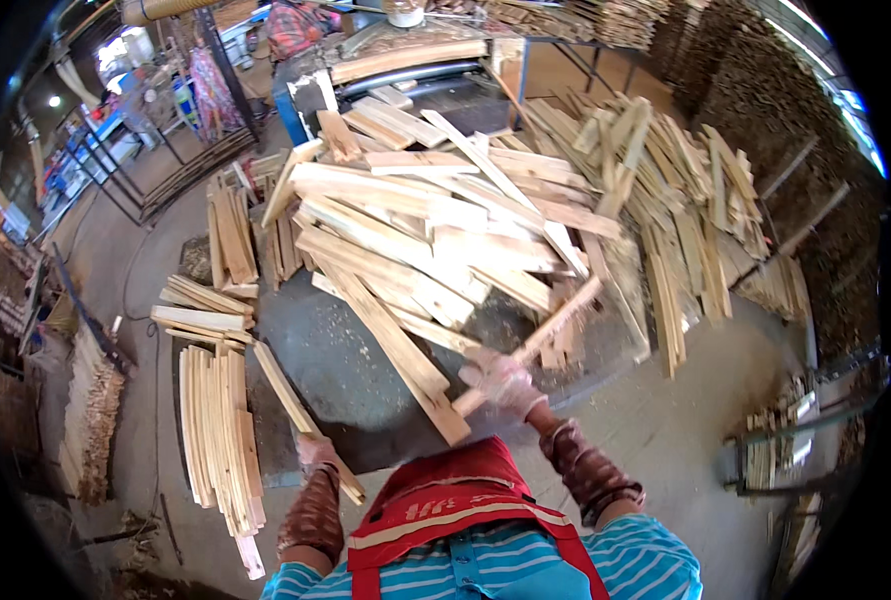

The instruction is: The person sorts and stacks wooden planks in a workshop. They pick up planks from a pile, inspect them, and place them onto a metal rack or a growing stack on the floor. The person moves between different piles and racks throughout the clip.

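Note:
My gloved left hand (315, 453) is closed around a narrow wooden slat (281, 388), which slants across the near left edge of the dark table (315, 340). At the table's front right, my gloved right hand (505, 386) grips a reddish wooden strip (565, 314) that points up toward the far right. Long pale boards (373, 325) lie beside the right hand, their near ends just left of it. Beyond both hands, a loose heap of wooden boards (395, 225) covers much of the table. The right hand's fingers are slightly blurred.
A neat stack of slats (213, 430) stands left of my left hand, with a shorter bundle (203, 318) behind it. More boards (680, 200) are piled on the right. A machine with a roller (415, 80) stands at the far side. Tall wood stacks (755, 90) line the right.

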Available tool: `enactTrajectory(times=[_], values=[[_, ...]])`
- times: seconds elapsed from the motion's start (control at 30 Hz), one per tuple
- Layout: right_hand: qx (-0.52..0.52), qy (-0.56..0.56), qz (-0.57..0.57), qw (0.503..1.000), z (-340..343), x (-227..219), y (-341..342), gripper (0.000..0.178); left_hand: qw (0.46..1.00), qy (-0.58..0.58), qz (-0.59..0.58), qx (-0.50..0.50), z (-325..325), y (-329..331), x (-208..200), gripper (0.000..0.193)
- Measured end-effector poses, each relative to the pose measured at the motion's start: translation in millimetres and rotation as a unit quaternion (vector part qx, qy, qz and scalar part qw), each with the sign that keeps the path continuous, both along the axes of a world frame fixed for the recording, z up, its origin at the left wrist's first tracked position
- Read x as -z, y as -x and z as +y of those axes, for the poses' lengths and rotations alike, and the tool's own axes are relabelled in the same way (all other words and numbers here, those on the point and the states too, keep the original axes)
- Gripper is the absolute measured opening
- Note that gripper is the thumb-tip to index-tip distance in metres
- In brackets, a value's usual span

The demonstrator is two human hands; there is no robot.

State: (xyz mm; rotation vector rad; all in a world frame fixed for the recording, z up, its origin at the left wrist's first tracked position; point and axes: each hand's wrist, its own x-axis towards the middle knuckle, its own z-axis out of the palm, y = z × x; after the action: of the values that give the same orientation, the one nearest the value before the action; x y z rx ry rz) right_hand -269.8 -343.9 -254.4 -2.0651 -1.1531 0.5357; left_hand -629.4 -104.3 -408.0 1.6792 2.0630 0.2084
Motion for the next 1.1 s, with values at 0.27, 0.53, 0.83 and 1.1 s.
enactTrajectory(times=[0.27, 0.53, 0.83, 1.1], values=[[-0.005, 0.008, -0.24, 0.971, 198, -40, -219, 0.077, 0.985, -0.001, -0.146, -0.087, -30, -104, -7, 0.036], [0.0, 0.188, -0.199, 0.962, 208, -68, -187, 0.082, 0.985, 0.1, -0.1, -0.101, -30, -124, -27, 0.071], [0.001, 0.158, 0.053, 0.986, 159, -69, -34, 0.076, 0.666, 0.251, -0.701, 0.038, 26, -238, -185, 0.066], [-0.095, -0.087, -0.242, 0.962, 287, -115, -104, 0.077, 0.613, 0.311, -0.723, 0.067, 99, -224, -191, 0.055]])
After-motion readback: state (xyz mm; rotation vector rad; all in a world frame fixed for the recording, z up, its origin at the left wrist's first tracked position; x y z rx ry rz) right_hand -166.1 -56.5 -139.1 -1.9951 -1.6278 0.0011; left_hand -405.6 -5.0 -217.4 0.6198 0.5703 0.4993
